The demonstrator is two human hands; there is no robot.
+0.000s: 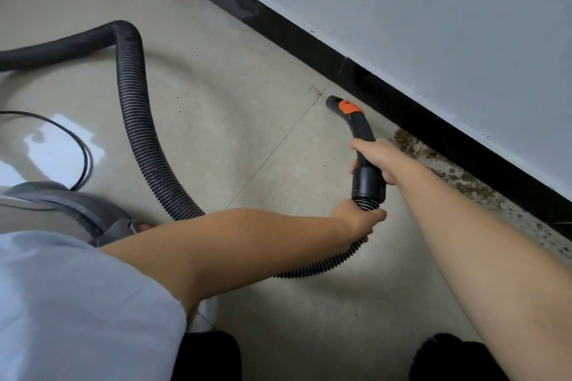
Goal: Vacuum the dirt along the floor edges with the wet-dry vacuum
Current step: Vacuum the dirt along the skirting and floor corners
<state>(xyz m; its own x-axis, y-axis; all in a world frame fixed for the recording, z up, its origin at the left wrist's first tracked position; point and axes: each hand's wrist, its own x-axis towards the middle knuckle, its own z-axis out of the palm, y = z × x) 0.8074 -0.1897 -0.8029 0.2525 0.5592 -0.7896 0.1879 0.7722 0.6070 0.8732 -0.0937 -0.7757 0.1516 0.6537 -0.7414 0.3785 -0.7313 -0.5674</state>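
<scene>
Head view
Right hand (376, 161): fingers wrapped around the black curved nozzle handle (359, 133).
Left hand (356, 216): grips the ribbed hose (139, 120) just below the handle cuff.
Nozzle mouth: low over the tiled floor (247, 102), near the black baseboard (309, 37).
Dirt (448, 170): brown band along the baseboard, right of the handle.
Vacuum body (62, 204): grey, at left.

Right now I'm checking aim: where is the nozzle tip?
Head view, centre-right: the nozzle tip sits near the black baseboard, beside small specks.
</scene>
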